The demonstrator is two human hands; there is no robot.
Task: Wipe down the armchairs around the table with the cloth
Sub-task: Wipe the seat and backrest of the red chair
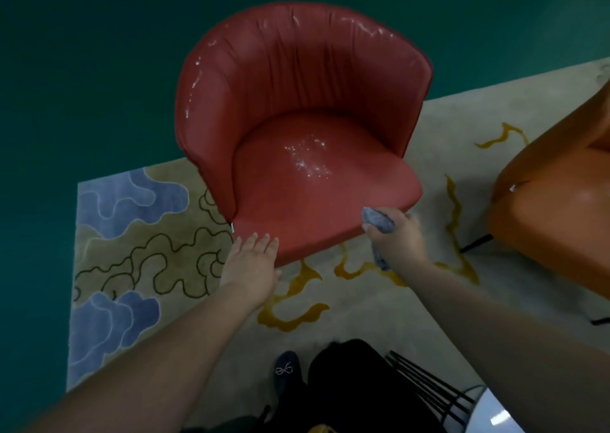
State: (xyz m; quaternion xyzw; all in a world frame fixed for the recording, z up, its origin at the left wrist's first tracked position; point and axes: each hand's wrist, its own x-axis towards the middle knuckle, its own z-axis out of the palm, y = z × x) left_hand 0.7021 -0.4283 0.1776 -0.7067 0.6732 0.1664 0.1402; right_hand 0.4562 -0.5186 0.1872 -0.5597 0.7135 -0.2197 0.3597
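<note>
A red leather armchair (297,129) stands in the middle of the view, facing me, its seat shiny at the centre. My left hand (252,261) lies flat with straight fingers at the seat's front left edge. My right hand (397,238) grips a bunched grey cloth (378,221) at the seat's front right edge; one end of the cloth hangs down below the hand. An orange armchair (558,201) stands at the right, partly cut off by the frame.
The chairs stand on a beige rug (148,234) with blue and yellow patterns over a green floor (82,86). Black metal table legs (425,383) and a white tabletop edge (495,416) sit at the bottom right. My shoe (285,371) is below.
</note>
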